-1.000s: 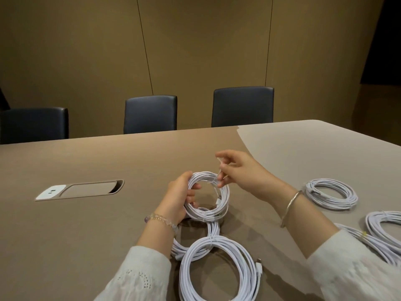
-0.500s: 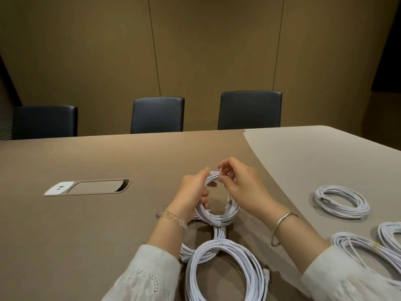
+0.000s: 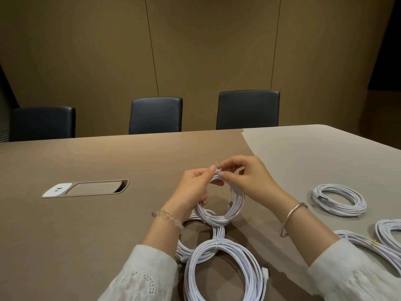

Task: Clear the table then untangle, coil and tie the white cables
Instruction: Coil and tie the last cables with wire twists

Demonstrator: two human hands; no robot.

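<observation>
Left hand (image 3: 193, 187): fingers pinch top of the cable coil (image 3: 219, 216), frame centre.
Right hand (image 3: 245, 179): fingers pinch the same spot.
Worktop (image 3: 86, 235): carries the coil's lower edge.

Small white cable coil (image 3: 219, 208) held upright off the tabletop (image 3: 86, 224), top pinched in my grip. Two more coils (image 3: 225, 270) lie flat below it. Three others (image 3: 338, 199) lie at right.

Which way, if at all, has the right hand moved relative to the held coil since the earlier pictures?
Yes. The right hand moved left toward the left hand, onto the top of the held coil.
</observation>
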